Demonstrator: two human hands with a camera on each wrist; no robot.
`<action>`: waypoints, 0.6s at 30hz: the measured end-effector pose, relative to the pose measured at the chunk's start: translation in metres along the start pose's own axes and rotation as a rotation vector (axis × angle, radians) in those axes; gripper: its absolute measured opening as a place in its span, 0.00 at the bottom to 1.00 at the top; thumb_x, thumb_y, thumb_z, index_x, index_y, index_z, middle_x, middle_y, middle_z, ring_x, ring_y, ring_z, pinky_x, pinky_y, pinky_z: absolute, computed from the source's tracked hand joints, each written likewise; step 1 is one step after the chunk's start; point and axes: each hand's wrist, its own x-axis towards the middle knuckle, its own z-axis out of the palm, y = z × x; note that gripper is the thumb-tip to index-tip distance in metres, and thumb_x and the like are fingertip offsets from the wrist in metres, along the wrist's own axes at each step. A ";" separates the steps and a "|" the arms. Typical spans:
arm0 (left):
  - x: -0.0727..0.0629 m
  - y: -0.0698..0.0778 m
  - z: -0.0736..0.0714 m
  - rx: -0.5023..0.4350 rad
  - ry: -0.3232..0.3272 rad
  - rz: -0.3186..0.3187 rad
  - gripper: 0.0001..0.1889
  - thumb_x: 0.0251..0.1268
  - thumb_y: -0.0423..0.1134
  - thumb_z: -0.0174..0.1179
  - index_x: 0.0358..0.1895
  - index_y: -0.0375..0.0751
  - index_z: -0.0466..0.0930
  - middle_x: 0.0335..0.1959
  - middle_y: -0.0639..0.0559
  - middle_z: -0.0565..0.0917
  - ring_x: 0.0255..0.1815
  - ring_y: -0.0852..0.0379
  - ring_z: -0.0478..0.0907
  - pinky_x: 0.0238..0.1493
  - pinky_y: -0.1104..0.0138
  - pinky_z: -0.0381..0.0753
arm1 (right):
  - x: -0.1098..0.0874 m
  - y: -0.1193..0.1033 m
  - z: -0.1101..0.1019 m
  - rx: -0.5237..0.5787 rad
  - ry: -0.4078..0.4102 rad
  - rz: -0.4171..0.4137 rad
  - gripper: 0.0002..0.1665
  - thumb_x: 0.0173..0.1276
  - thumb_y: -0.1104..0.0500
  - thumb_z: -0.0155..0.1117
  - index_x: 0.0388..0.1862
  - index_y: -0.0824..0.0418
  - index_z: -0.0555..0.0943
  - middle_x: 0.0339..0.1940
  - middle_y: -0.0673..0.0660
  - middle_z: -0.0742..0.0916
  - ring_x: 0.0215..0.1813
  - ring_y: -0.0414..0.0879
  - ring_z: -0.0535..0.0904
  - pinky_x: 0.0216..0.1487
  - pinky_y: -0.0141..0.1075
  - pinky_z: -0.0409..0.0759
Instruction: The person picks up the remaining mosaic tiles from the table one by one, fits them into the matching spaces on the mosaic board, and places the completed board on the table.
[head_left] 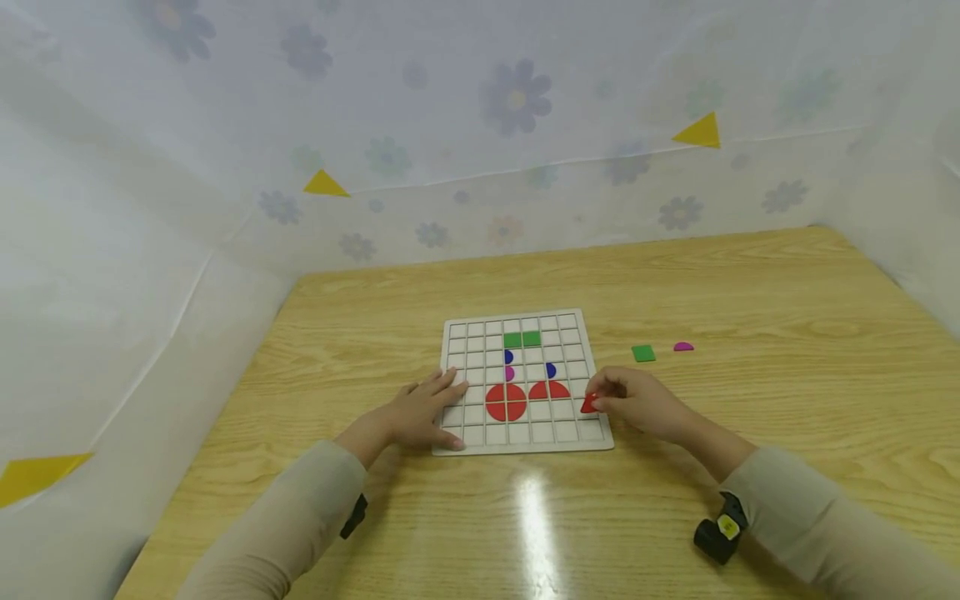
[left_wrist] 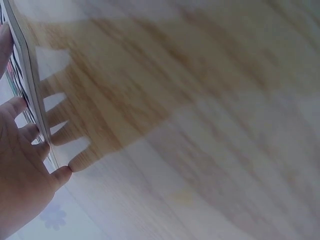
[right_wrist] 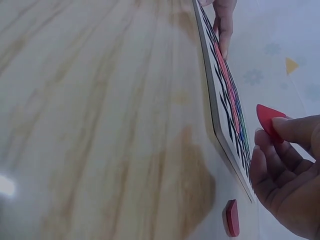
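Placing, seemingly | right hand pinches red piece, frame centre-right | left hand spread on board | needs aligned lowering

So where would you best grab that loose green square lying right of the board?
I'd pinch the green square by its near and far edges, coming from above on the near side. It lies flat on the table, so its edges are the likeliest grip, and the purple half-round sits to its right. The right hand, holding a red piece, seems nearest.
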 end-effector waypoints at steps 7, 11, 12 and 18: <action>-0.001 0.000 0.000 -0.006 0.004 0.003 0.45 0.46 0.64 0.53 0.67 0.52 0.46 0.68 0.51 0.40 0.67 0.52 0.32 0.60 0.50 0.40 | 0.009 -0.003 0.007 -0.002 -0.006 -0.042 0.04 0.57 0.68 0.57 0.32 0.63 0.75 0.28 0.53 0.77 0.33 0.46 0.69 0.32 0.32 0.70; 0.000 0.000 0.000 -0.004 -0.001 -0.001 0.45 0.46 0.65 0.52 0.67 0.53 0.46 0.68 0.51 0.40 0.67 0.52 0.32 0.60 0.51 0.40 | 0.013 -0.003 0.012 0.020 -0.002 -0.030 0.04 0.55 0.68 0.59 0.30 0.63 0.75 0.27 0.53 0.77 0.32 0.46 0.70 0.31 0.32 0.71; 0.000 0.000 0.000 -0.006 0.001 0.000 0.45 0.46 0.65 0.53 0.67 0.53 0.46 0.68 0.51 0.40 0.67 0.52 0.32 0.60 0.50 0.40 | 0.014 -0.003 0.013 0.024 -0.003 -0.020 0.04 0.55 0.68 0.59 0.30 0.63 0.75 0.27 0.53 0.77 0.32 0.46 0.71 0.31 0.33 0.71; 0.000 -0.001 0.001 -0.010 0.005 -0.001 0.44 0.46 0.65 0.53 0.67 0.53 0.46 0.68 0.52 0.40 0.67 0.52 0.32 0.60 0.50 0.40 | 0.020 -0.004 0.017 0.033 -0.012 0.046 0.03 0.55 0.67 0.59 0.29 0.62 0.75 0.28 0.53 0.79 0.33 0.46 0.72 0.33 0.36 0.72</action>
